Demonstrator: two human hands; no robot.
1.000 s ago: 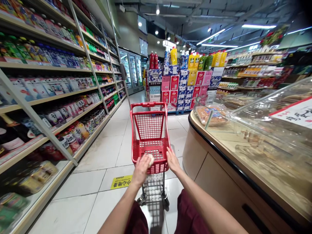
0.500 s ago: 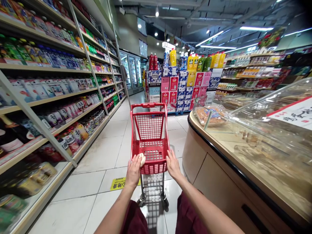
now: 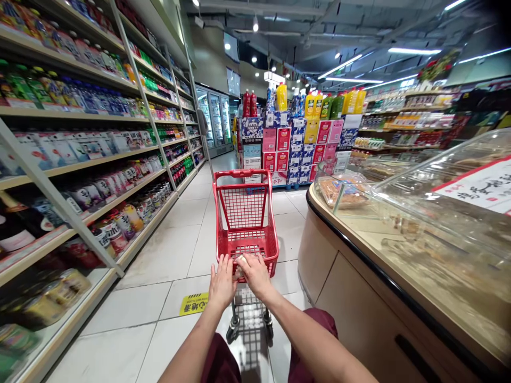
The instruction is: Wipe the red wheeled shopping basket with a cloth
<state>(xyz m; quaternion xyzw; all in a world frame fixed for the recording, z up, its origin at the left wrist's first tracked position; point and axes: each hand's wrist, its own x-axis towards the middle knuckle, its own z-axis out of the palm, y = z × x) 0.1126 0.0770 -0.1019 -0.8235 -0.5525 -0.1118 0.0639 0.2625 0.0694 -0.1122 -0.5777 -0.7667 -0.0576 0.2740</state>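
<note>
A red plastic shopping cart (image 3: 244, 246) with a mesh basket stands in front of me, its bare inside showing. My left hand (image 3: 222, 284) lies on the left end of its near rim, fingers stretched forward and a little apart. Beside it, my right hand (image 3: 256, 275) bends over the middle of the same rim. Between the two hands a small crumpled white wad (image 3: 239, 266), like tissue or cloth, shows under my right fingers. Most of the wad is hidden, so its exact kind is unclear.
Tall shelves (image 3: 83, 114) of bottles and cans line the left side. On the right, a rounded counter (image 3: 339, 271) holds covered trays of food. Beyond the cart rise stacked drink boxes (image 3: 283, 141). A yellow floor sign (image 3: 194, 304) lies on the white tiles.
My right hand has moved left from the cart's right corner to the middle of the rim, over the white wad that was at my left hand. The cart has barely shifted.
</note>
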